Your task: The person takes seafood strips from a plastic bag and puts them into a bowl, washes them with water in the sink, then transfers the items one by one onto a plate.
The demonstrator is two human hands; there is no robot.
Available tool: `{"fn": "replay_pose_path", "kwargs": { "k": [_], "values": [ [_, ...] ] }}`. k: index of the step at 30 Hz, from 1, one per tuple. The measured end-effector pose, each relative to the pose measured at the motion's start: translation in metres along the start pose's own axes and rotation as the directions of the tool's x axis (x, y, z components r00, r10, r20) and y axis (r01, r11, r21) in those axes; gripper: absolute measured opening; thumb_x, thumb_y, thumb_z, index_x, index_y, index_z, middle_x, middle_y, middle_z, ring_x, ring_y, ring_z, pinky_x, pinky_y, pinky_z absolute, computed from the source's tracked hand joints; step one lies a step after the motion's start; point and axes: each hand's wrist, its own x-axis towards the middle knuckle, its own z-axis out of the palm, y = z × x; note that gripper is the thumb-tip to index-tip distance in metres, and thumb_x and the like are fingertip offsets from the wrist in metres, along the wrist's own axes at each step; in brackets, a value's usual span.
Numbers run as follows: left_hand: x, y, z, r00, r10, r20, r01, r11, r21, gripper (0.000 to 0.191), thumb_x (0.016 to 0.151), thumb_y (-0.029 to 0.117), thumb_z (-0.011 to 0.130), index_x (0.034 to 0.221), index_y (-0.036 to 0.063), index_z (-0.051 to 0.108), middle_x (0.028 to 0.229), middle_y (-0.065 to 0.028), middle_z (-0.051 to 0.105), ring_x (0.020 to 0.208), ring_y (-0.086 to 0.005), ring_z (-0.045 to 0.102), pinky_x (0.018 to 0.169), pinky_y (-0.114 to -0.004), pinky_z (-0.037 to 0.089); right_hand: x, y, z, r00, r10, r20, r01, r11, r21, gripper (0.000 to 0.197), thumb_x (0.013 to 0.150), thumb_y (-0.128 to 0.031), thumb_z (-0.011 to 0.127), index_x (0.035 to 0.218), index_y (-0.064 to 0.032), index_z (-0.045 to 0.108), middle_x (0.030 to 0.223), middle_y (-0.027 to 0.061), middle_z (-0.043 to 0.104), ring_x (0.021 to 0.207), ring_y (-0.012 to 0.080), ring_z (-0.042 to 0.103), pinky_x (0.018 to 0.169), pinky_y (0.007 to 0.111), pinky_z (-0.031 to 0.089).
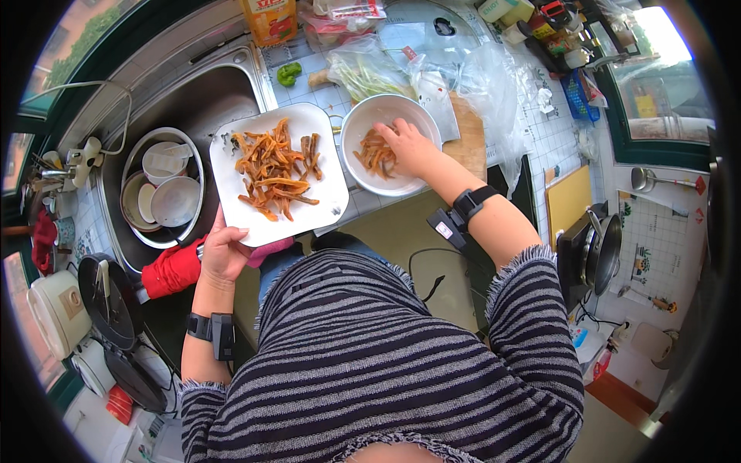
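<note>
My left hand [226, 250] grips the near left corner of a white square dish [227, 204], its thumb on the rim. Orange-brown dried strips [272, 168] lie heaped on the dish, with a few apart at its right. Just to the right stands a white round bowl [425, 114] holding more such strips [376, 153], which look wet. My right hand [405, 144] reaches into this bowl, its fingertips at the strips; whether they pinch any is hidden. Behind the bowl, a cleaver blade [441, 110] rests on a wooden cutting board [469, 136].
A steel sink [223, 87] at the left holds a large basin [134, 149] with stacked bowls. Green vegetables in a plastic bag [370, 66], a green pepper [288, 74] and a crumpled clear bag [492, 87] lie on the tiled counter. A pan [605, 254] stands at the right.
</note>
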Motion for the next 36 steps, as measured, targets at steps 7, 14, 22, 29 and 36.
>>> {"fn": "replay_pose_path", "kwargs": {
  "k": [7,14,22,29,36],
  "values": [
    [-0.001,-0.004,-0.002,1.0,-0.002,-0.012,0.002,1.0,-0.013,0.078,0.065,-0.011,0.043,0.14,0.0084,0.03,0.13,-0.0127,0.047,0.119,-0.0297,0.049,0.099,-0.042,0.043,0.015,-0.013,-0.005,0.991,-0.035,0.129,0.01,0.982,0.186,0.078,0.061,-0.012,0.074,0.13,-0.0165,0.038,0.113,0.0211,0.041,0.099,0.0397,0.053,0.086,0.044,0.047],
    [-0.004,-0.005,-0.002,1.0,0.0,-0.025,-0.001,1.0,-0.021,0.079,0.065,-0.011,0.043,0.14,0.0082,0.028,0.131,-0.0131,0.046,0.118,-0.0298,0.049,0.099,-0.041,0.043,0.019,-0.019,0.023,0.986,0.043,0.161,-0.113,0.883,0.455,0.061,0.069,-0.02,0.07,0.124,-0.0107,0.045,0.116,0.023,0.04,0.103,0.0408,0.05,0.092,0.041,0.044],
    [-0.003,-0.005,-0.001,1.0,-0.003,-0.006,0.003,1.0,-0.021,0.078,0.066,-0.011,0.044,0.14,0.007,0.027,0.132,-0.014,0.044,0.121,-0.0307,0.047,0.101,-0.042,0.041,0.023,-0.059,0.028,0.971,0.236,0.036,-0.212,0.782,0.587,0.067,0.075,-0.048,0.064,0.117,0.0009,0.047,0.113,0.027,0.043,0.103,0.0395,0.05,0.091,0.041,0.043],
    [-0.002,-0.006,-0.002,1.0,0.01,-0.007,-0.01,1.0,0.023,0.078,0.066,-0.009,0.044,0.141,0.0062,0.026,0.137,-0.015,0.039,0.127,-0.0329,0.039,0.106,-0.047,0.034,0.011,-0.083,0.033,0.954,0.274,-0.12,-0.168,0.823,0.543,0.046,0.08,-0.032,0.065,0.108,-0.0012,0.045,0.103,0.0232,0.048,0.088,0.04,0.055,0.079,0.043,0.047],
    [0.0,-0.008,-0.004,1.0,0.011,-0.001,-0.011,1.0,0.026,0.077,0.067,-0.008,0.044,0.14,0.006,0.026,0.137,-0.0147,0.04,0.127,-0.0325,0.039,0.105,-0.047,0.034,0.002,-0.077,0.035,0.962,0.194,-0.192,-0.029,0.772,0.635,0.039,0.081,-0.028,0.065,0.103,-0.003,0.045,0.099,0.0199,0.05,0.084,0.0371,0.054,0.074,0.042,0.045]
  ]
}}
